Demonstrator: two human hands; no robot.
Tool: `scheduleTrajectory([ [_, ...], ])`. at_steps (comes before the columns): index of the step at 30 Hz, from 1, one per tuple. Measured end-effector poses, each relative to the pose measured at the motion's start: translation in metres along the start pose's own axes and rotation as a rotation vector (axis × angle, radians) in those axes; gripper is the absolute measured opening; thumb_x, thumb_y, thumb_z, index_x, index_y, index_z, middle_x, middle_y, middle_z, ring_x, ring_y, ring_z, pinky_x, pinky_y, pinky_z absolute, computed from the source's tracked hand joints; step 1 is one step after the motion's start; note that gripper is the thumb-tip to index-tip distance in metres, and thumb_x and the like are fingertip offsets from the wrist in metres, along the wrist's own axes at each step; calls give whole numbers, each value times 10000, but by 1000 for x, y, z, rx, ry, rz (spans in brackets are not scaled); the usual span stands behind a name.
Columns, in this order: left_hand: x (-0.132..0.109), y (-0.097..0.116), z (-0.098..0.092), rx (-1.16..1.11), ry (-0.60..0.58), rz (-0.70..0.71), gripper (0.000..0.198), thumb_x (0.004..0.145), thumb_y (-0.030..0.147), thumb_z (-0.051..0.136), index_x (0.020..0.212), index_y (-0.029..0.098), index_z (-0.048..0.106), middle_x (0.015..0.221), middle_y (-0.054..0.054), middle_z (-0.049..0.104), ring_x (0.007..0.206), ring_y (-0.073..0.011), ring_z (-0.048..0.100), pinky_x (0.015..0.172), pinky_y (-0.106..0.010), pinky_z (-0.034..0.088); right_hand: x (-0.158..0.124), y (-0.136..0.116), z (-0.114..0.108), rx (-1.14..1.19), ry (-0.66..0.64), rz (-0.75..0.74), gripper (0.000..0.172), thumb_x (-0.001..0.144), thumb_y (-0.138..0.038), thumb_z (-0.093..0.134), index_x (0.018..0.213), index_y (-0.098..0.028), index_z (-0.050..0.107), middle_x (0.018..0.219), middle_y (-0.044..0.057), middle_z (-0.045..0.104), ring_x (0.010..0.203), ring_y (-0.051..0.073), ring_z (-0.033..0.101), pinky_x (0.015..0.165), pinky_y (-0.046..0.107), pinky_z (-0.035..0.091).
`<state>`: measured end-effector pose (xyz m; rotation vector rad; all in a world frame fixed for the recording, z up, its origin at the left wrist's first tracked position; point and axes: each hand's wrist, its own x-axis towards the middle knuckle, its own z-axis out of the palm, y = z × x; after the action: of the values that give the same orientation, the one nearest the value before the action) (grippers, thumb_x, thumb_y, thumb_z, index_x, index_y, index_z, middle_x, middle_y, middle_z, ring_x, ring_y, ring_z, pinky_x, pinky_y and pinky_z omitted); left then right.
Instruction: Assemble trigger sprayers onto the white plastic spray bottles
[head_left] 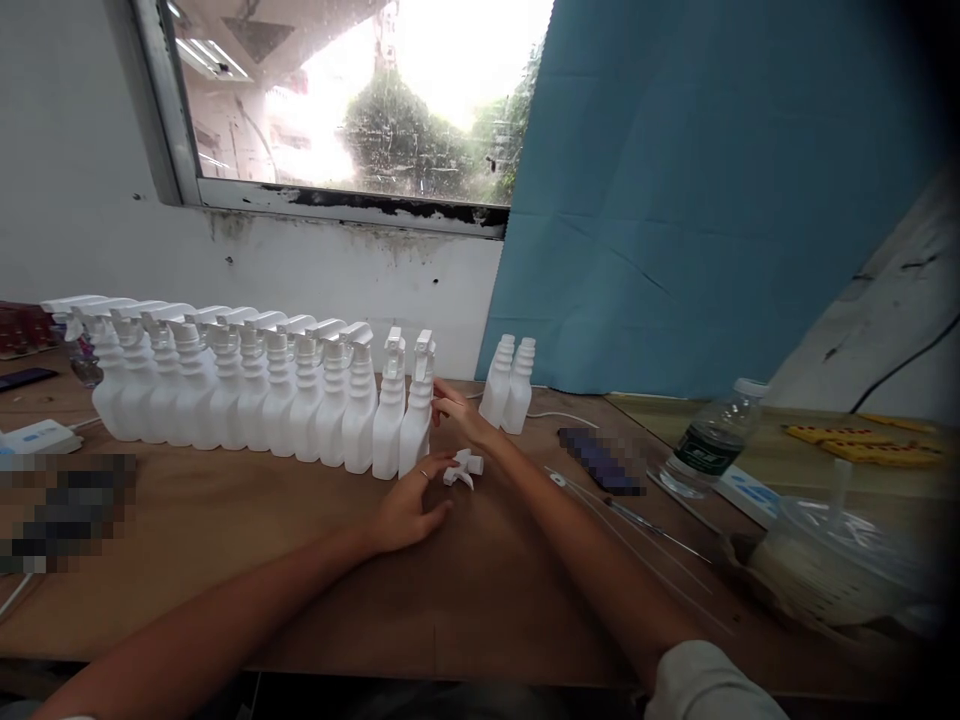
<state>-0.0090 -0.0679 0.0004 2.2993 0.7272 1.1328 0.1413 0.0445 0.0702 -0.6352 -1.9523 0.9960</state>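
Note:
A row of white spray bottles point(277, 400) stands upright, most with trigger heads pointing left. The two at the right end have their heads turned toward me. My right hand point(459, 412) has its fingers bent against the right side of the last spray bottle point(415, 430); some fingertips are hidden behind it. Low in front of that bottle's base, my left hand point(412, 508) reaches with fingers stretched and thumb apart, holding nothing visible. Just right of its fingertips lies a loose white trigger head point(465, 467). Two white bottles without heads point(508, 385) stand farther right.
Right of my arms are a blurred phone point(600, 460), a thin pointed tool point(652, 525), white cables, a water bottle point(709, 440) and a lidded cup with a straw point(840, 560). Another blurred dark object point(75, 505) lies left. A wall with a window and blue curtain point(675, 200) rises behind.

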Motion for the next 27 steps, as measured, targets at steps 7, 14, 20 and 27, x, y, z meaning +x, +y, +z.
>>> scheduleTrajectory([
  [7, 1, -12, 7, -370, 2, -201, 622, 877, 234, 601, 1433, 221, 324, 1513, -135, 370, 1391, -272, 384, 1165, -484, 305, -28, -9, -16, -145, 19, 93, 542, 866, -344, 482, 1389, -242, 384, 1375, 94, 508, 797, 133, 651, 779, 300, 504],
  [14, 12, -2, 13, -1, -4, -56, 602, 872, 177, 556, 1430, 234, 338, 1553, -112, 284, 1430, -256, 297, 1185, -458, 263, -100, -16, -89, -513, 144, 262, 262, 861, -328, 504, 945, -161, 688, 922, 73, 707, 827, 210, 653, 754, 310, 485],
  [20, 36, -7, 41, 314, -67, -45, 614, 823, 210, 611, 1397, 198, 394, 1564, -140, 251, 1434, -333, 246, 1160, -526, 260, -143, 17, -139, -748, 175, 407, 170, 748, -188, 542, 725, -152, 707, 753, 74, 722, 729, 224, 653, 701, 308, 476],
  [27, 35, -7, 42, 224, -105, -112, 385, 836, 161, 556, 1216, 213, 522, 1274, -102, 566, 1158, -264, 552, 1019, -419, 422, -142, 42, -126, -789, 47, 323, 273, 787, -148, 552, 986, -174, 737, 1077, 86, 715, 1002, 237, 644, 890, 316, 477],
])
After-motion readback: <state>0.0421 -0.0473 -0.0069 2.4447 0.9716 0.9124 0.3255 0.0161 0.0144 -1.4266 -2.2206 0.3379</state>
